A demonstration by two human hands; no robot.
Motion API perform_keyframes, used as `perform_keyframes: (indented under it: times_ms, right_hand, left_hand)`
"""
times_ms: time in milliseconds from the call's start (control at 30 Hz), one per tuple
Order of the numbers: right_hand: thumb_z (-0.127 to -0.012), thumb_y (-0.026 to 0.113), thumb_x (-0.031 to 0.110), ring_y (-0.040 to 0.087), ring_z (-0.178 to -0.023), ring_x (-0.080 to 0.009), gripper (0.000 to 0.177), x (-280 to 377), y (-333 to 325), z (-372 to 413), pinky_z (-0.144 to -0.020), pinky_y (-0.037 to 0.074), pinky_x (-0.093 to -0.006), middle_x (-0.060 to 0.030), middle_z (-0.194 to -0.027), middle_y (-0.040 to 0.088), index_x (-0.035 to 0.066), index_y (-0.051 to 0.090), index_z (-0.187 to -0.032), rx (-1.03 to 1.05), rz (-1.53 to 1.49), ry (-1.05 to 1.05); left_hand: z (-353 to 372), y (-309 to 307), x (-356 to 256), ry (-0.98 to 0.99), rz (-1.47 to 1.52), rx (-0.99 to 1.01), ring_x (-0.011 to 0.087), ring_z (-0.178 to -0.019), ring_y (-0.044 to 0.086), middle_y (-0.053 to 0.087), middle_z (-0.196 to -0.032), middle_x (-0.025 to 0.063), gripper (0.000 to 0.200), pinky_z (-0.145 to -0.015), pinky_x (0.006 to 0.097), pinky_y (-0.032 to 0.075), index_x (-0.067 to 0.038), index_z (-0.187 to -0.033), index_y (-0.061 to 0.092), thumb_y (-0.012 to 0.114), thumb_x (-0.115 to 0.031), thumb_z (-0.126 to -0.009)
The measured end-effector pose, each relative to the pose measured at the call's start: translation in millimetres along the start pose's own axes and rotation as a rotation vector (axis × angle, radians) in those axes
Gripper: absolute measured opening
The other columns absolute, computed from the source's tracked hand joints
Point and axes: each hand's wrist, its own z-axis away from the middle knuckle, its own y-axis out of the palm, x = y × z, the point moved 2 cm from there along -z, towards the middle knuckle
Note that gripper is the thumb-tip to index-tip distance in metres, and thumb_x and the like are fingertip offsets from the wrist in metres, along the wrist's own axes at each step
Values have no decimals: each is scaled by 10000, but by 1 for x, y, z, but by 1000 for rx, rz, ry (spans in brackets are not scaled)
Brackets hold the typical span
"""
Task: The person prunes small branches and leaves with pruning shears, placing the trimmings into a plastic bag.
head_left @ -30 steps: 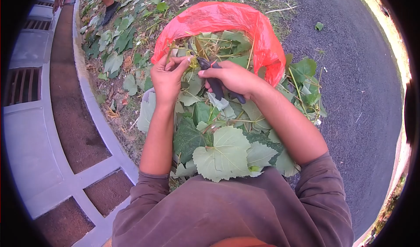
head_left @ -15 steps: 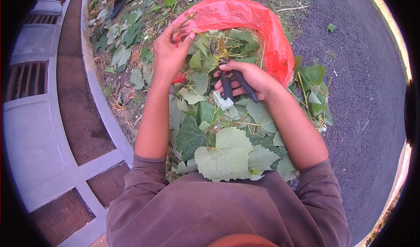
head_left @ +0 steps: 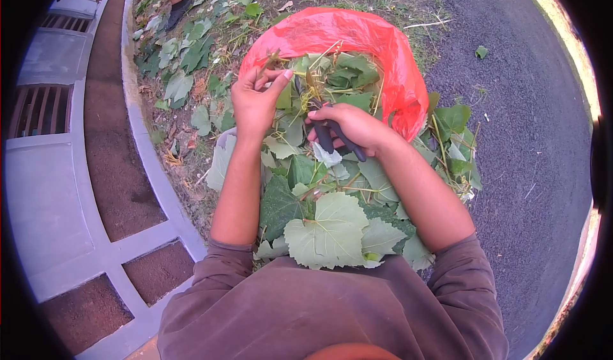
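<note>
My left hand (head_left: pixel 257 105) pinches a green vine stem (head_left: pixel 272 61) between thumb and fingers at the left side of the red plastic bag (head_left: pixel 403 73). My right hand (head_left: pixel 357 127) holds black-handled pruning shears (head_left: pixel 324 138), their blades pointing up among thin stems and yellowish tendrils (head_left: pixel 310 98). The handles are spread somewhat apart. Cut vine leaves fill the bag's open mouth, and more are heaped between my forearms, with a broad pale green leaf (head_left: pixel 329 229) on top. The blade tips are partly hidden by tendrils.
On the left runs a drain channel (head_left: pixel 112 136) with grey concrete edging and metal grates (head_left: pixel 41 110). Fallen leaves (head_left: pixel 179 85) lie on the grass strip. Another person's leg and shoe (head_left: pixel 179 13) show at upper left. Dark asphalt (head_left: pixel 523 168) lies to the right.
My left hand has moved slightly down and toward the right with the stem. The shears in my right hand have shifted a little, their blades still among the tendrils.
</note>
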Motion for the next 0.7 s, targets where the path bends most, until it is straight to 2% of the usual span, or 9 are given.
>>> perform_keyframes:
  times_ms: [133,200,267,367,433,500,600,700]
  right_hand:
    - [-1050,625,386,724,-862,-150,367,2,1,2,-761,551,-301,-49,-970,754,53,691,-1189,-89,57,-11]
    - [-1040,637,378,717,-866,-138,347,8,4,4,-758,540,-297,-37,-940,745,61,698,-1167,-197,-26,-75]
    - [-1033,649,385,717,-878,-135,336,6,5,1,-762,535,-296,-34,-940,741,68,702,-1133,-199,-21,-106]
    - [-1029,656,388,719,-864,-142,318,7,9,-3,-783,542,-306,-33,-946,735,72,687,-1046,-223,-62,-140]
    - [-1030,661,390,717,-861,-141,322,6,9,-5,-771,541,-305,-33,-933,729,69,686,-1028,-226,-96,-147]
    - [-1031,665,393,715,-858,-141,327,3,8,-6,-760,541,-304,-34,-920,723,67,684,-1010,-235,-132,-153]
    - [-1029,688,393,685,-766,-136,339,2,10,-8,-688,532,-297,-30,-844,691,56,684,-993,-271,-146,-153]
    - [-1025,715,373,585,-600,-123,339,1,10,-12,-590,512,-297,-9,-732,620,38,678,-988,-331,-18,-116]
  left_hand:
    - [10,11,13,30,113,105,40,-851,655,776,-930,25,121,-773,222,520,25,-1018,784,831,-46,-932]
    - [9,12,16,20,69,103,40,-853,655,777,-929,28,112,-773,224,521,25,-1018,781,823,-36,-934]
    - [13,11,16,11,20,104,41,-854,656,778,-928,31,103,-773,226,523,25,-1019,778,816,-25,-937]
    - [13,15,17,36,161,74,34,-842,646,773,-920,24,112,-746,227,516,26,-1036,777,807,-23,-940]
    - [10,11,25,27,13,90,30,-843,640,772,-924,22,113,-739,230,513,30,-1045,774,797,-24,-948]
    - [15,16,24,16,66,84,28,-841,636,770,-920,19,109,-742,228,512,31,-1042,775,795,-22,-949]
    - [18,21,18,25,110,61,26,-841,633,767,-918,14,109,-751,224,511,33,-1041,774,796,-24,-949]
    - [10,16,28,43,109,7,36,-847,646,769,-940,22,121,-767,225,520,37,-1047,773,801,-33,-952]
